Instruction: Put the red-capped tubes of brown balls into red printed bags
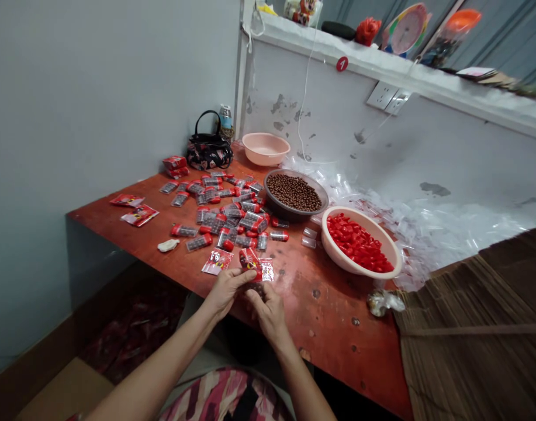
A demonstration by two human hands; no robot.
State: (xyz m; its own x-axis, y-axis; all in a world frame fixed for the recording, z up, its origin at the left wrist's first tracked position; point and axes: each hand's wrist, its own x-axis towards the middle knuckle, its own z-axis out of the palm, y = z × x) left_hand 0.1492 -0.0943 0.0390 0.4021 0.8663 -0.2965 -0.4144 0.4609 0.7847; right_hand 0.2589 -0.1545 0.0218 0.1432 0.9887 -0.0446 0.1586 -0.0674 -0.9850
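My left hand pinches a red printed packet between thumb and fingers, just over the table's front edge. Close beside it, my right hand is closed on a small clear bottle of dark balls, at the packet's lower end. Whether the bottle is partly inside the packet I cannot tell, since my fingers cover it. Another flat red packet lies just left of my hands. Beyond them spreads a loose heap of filled bottles with red caps.
A dark bowl of brown balls and a pale bowl of red caps stand to the right. Clear empty bottles are piled along the wall. Stacked cardboard borders the table at right. A handbag sits at back left.
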